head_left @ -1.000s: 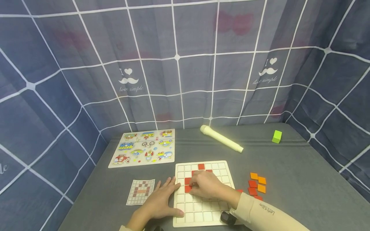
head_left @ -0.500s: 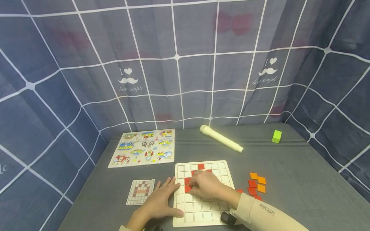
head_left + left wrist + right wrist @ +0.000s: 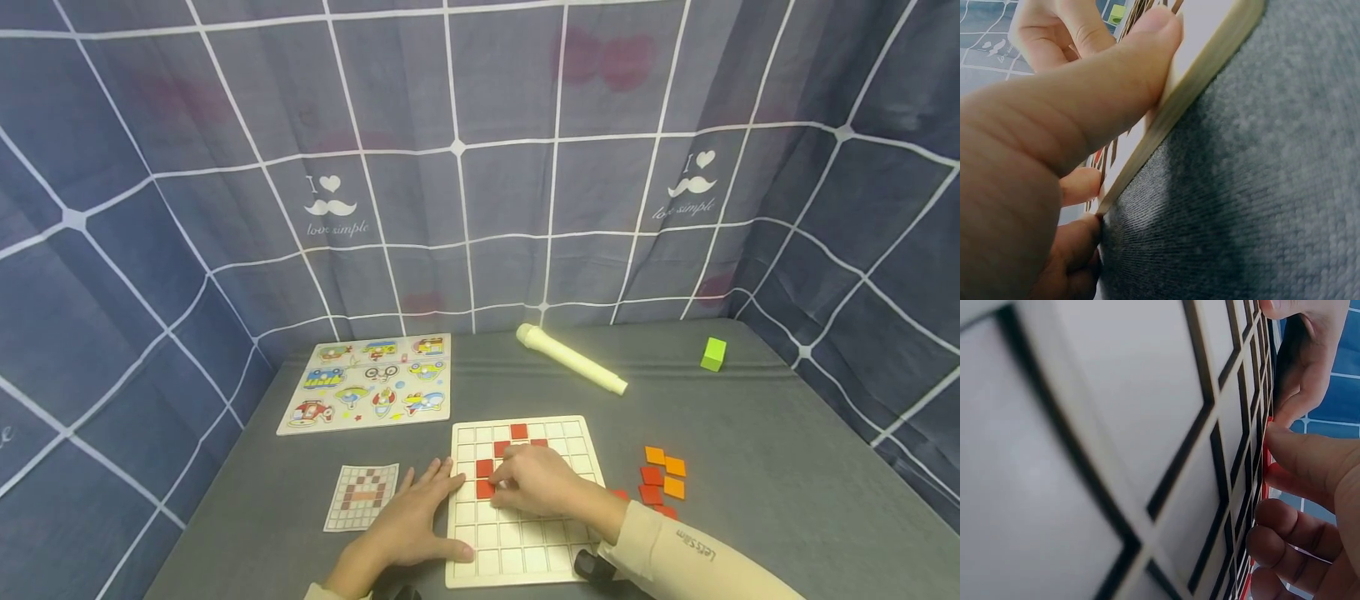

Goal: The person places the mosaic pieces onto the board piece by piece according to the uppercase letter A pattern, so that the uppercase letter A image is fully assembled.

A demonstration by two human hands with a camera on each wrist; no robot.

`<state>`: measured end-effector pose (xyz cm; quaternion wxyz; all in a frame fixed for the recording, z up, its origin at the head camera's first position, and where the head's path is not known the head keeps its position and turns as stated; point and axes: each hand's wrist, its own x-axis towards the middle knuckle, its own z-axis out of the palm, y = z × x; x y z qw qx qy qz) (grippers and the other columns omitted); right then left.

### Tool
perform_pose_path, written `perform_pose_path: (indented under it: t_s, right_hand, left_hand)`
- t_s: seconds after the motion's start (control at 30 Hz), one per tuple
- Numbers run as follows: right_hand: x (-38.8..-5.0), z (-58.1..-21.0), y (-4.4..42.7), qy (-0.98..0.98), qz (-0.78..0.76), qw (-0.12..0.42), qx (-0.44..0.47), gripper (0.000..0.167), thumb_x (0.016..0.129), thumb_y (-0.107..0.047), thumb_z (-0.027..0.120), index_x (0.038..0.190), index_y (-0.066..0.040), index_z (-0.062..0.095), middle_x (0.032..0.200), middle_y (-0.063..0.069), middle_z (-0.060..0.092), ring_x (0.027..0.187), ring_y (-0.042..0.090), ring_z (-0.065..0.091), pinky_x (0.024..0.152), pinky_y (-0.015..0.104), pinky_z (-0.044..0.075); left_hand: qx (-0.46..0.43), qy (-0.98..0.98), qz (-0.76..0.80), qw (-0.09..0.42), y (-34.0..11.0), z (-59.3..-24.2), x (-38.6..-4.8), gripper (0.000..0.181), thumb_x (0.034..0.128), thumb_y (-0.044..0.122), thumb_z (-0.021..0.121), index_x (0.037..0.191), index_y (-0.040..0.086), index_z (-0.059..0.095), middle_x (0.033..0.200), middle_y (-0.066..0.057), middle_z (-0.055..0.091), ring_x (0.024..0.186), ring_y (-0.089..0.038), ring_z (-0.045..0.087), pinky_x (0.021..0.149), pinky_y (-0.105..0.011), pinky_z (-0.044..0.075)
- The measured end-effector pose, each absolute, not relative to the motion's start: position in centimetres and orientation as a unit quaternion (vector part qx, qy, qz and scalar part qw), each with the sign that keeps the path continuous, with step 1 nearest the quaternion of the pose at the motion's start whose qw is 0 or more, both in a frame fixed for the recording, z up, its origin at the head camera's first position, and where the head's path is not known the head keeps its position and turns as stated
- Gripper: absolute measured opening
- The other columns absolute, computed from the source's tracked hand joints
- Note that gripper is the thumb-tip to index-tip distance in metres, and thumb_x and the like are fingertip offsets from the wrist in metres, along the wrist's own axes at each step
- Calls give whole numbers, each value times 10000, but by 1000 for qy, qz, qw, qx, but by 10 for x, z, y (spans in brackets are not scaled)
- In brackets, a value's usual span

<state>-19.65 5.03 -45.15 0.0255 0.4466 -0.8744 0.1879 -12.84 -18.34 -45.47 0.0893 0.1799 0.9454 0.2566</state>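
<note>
A pale square board point(image 3: 510, 567) with a grid of cells lies on the dark table, with several red tiles set in its upper half. My right hand point(image 3: 540, 481) is over the board, its thumb and index finger pinching a red tile point(image 3: 484, 489) at the left side of the grid. In the right wrist view, the thumb point(image 3: 1310, 453) is against that tile's red edge and the other fingers are curled. My left hand point(image 3: 420, 521) is spread at the board's left edge, its thumb point(image 3: 1154, 37) resting on the rim in the left wrist view.
Right of the board lie several loose red tiles point(image 3: 650, 495) and orange tiles point(image 3: 674, 487). A printed pattern card point(image 3: 352, 518) is left of my left hand. Farther back are a picture puzzle board point(image 3: 367, 421), a cream microphone-shaped stick point(image 3: 573, 361) and a green block point(image 3: 713, 355).
Both hands keep their places on the board, and the tiles stay where they were. The whole head view has shifted slightly.
</note>
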Motion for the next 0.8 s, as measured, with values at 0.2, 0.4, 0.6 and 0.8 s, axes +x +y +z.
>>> perform_pose_path:
  t_s: [0.2, 0.4, 0.6, 0.8]
  right_hand:
    - [-194, -452, 53, -875, 204, 2, 439, 231, 842, -348, 753, 995, -177, 784, 716, -143, 535, 615, -60, 367, 527, 96, 361]
    - [-190, -447, 60, -876, 218, -13, 430, 211, 868, -350, 723, 992, -188, 778, 757, -142, 576, 625, -71, 405, 538, 104, 396]
    - [-186, -446, 79, -882, 228, -8, 412, 239, 871, -373, 705, 1010, -186, 763, 752, -136, 569, 631, -69, 405, 551, 120, 395]
    - [-184, -444, 114, -890, 240, 6, 388, 270, 895, -382, 688, 1065, -180, 741, 803, -132, 608, 662, -65, 424, 582, 145, 387]
  left_hand:
    - [184, 947, 250, 84, -183, -456, -129, 1017, 669, 678, 763, 1450, 96, 473, 1601, -226, 266, 1494, -440, 239, 1162, -717, 141]
    - [179, 946, 257, 84, -183, -456, -127, 1020, 665, 676, 768, 1448, 92, 475, 1596, -231, 277, 1493, -439, 243, 1164, -717, 136]
    - [179, 945, 259, 86, -182, -457, -125, 1020, 664, 673, 769, 1444, 84, 478, 1593, -238, 278, 1491, -443, 244, 1161, -720, 134]
    - [188, 945, 257, 76, -184, -456, -127, 999, 674, 634, 790, 1442, 73, 480, 1588, -245, 283, 1485, -453, 251, 1159, -722, 141]
